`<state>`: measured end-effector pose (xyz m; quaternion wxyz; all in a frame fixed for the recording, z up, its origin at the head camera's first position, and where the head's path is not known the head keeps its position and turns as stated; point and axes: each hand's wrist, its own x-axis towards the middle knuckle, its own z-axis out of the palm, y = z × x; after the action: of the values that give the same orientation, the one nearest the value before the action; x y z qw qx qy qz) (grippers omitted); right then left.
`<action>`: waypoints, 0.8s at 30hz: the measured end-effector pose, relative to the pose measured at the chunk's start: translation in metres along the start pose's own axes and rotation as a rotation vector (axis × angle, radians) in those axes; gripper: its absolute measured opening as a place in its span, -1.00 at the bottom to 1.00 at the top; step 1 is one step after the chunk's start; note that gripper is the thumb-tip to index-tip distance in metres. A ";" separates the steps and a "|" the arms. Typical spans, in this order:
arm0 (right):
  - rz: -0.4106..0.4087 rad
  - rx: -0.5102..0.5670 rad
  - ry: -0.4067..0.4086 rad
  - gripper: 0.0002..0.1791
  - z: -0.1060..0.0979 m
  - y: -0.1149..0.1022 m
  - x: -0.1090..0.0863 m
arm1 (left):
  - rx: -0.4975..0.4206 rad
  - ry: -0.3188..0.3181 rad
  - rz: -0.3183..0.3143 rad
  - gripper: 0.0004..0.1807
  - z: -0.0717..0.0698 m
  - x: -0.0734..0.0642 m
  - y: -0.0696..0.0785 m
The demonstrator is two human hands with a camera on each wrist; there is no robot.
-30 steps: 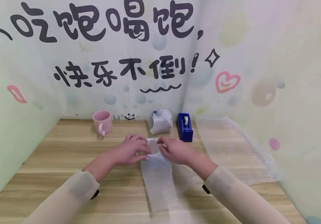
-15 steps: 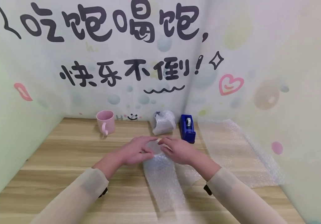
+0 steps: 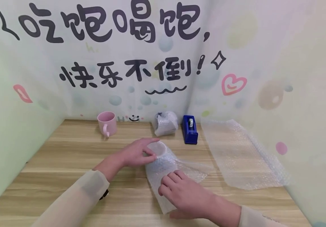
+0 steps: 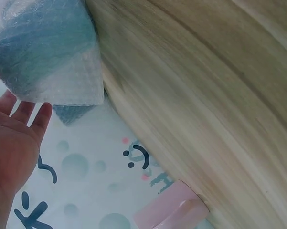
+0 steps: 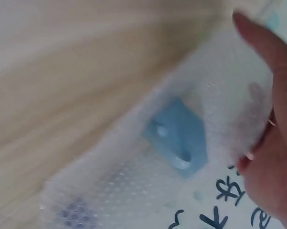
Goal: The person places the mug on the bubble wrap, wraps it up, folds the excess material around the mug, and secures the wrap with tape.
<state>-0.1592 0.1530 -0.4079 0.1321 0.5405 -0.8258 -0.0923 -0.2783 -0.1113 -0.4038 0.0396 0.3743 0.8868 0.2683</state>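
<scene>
A blue mug [image 5: 185, 137] with a handle stands upright, wrapped round its side in bubble wrap [image 3: 161, 171], with its pale round opening facing up. My left hand [image 3: 135, 153] holds it at the left of the rim, forefinger along the far edge and thumb on the near side. In the left wrist view, the fingertips touch the wrap's edge. A flap of wrap runs from the mug toward me. Over that flap is my right hand [image 3: 186, 194], fingers bent and thumb spread well apart. The right wrist view shows wrap between thumb and fingers, somewhat blurred.
Farther back stand a pink mug [image 3: 107, 123], a bubble-wrapped bundle [image 3: 166, 123] and a blue tape dispenser [image 3: 190, 130]. A flat sheet of bubble wrap [image 3: 236, 157] covers the table's right side. A printed wall covering [image 3: 94, 104] rises behind the wooden table [image 3: 66, 157].
My right hand has left the mug's rim and come down toward me over the flap. The left forefinger has straightened along the far rim; the left hand stays at the mug.
</scene>
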 end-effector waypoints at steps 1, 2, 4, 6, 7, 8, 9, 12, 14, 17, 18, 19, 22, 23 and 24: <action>-0.008 -0.041 0.023 -0.29 0.003 -0.002 -0.001 | -0.008 -0.003 -0.006 -0.61 0.000 0.000 0.000; -0.016 -0.074 0.043 -0.35 0.006 -0.003 -0.001 | -0.017 -0.006 -0.010 -0.62 -0.001 -0.001 0.000; -0.044 -0.113 0.074 -0.43 0.010 -0.002 -0.002 | -0.032 -0.012 -0.017 -0.62 -0.001 -0.002 0.000; -0.069 -0.090 0.073 -0.46 0.011 0.000 -0.002 | -0.041 -0.015 -0.017 -0.62 -0.001 -0.002 0.000; -0.074 -0.075 0.065 -0.43 0.012 0.001 -0.002 | -0.047 -0.014 -0.015 -0.62 -0.001 -0.002 0.000; -0.074 -0.073 0.062 -0.41 0.013 0.001 -0.002 | -0.050 -0.012 -0.013 -0.62 -0.001 -0.002 0.001; -0.073 -0.071 0.058 -0.38 0.014 0.001 -0.003 | -0.054 -0.011 -0.015 -0.62 -0.001 -0.002 0.001; -0.064 -0.099 0.052 -0.33 0.018 -0.001 -0.002 | -0.064 -0.010 -0.023 -0.60 -0.001 -0.001 0.002; -0.067 -0.137 0.074 -0.34 0.022 -0.003 -0.001 | -0.065 -0.012 -0.028 -0.61 -0.002 -0.001 0.002; -0.094 -0.170 0.109 -0.37 0.024 -0.004 0.001 | -0.060 -0.008 -0.023 -0.61 -0.002 -0.001 0.003; -0.109 -0.187 0.130 -0.41 0.025 -0.003 0.002 | -0.063 -0.008 -0.023 -0.61 -0.003 -0.001 0.003; -0.125 -0.197 0.156 -0.47 0.025 -0.003 0.003 | -0.066 -0.007 -0.023 -0.59 -0.003 -0.001 0.003; -0.172 -0.214 0.240 -0.66 0.022 0.000 0.007 | -0.090 -0.009 -0.034 -0.45 -0.003 -0.002 0.002; -0.184 -0.212 0.270 -0.72 0.020 0.001 0.009 | -0.102 -0.013 -0.043 -0.37 -0.002 -0.002 0.002; -0.193 -0.200 0.299 -0.77 0.018 0.003 0.011 | -0.108 -0.013 -0.045 -0.31 -0.002 -0.003 0.001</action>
<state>-0.1717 0.1444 -0.4225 0.2969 0.6088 -0.7282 -0.1045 -0.2763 -0.1132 -0.4017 0.0713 0.3534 0.8789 0.3122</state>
